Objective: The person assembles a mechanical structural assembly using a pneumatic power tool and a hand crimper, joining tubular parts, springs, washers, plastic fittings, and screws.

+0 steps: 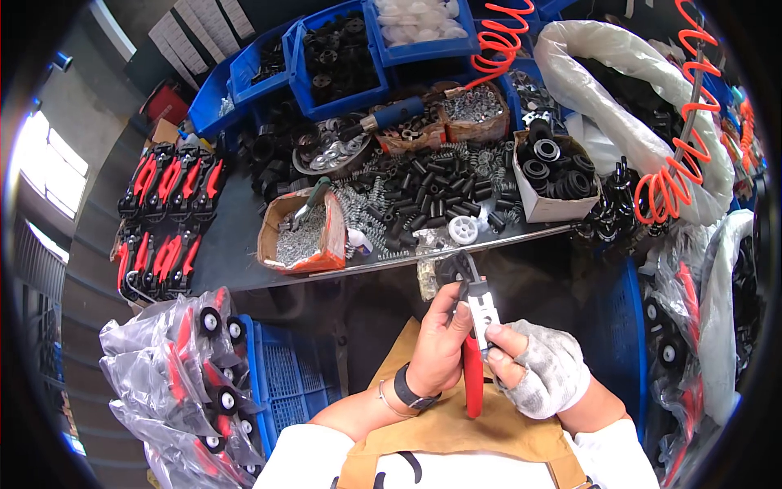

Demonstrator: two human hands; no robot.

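Above my lap, in front of the bench, I hold a part-assembled hand tool [474,375] with a red handle, a silver metal body and a black head at its upper end. Its handle points down toward my apron. My left hand [436,346], bare with a black wristband, is closed round its left side, thumb on the metal body. My right hand [544,371], in a grey-white glove with bare fingertips, pinches the lower right side of that body. Whether a small part sits under the right fingertips is hidden.
The dark bench [228,265] carries black sleeves [432,191], springs [358,204], an open carton of small metal parts [305,240] and a blue-handled power driver [395,114]. Red-handled assemblies [167,183] stand at left, bagged ones [175,367] below. Red coiled hoses [668,191] hang right.
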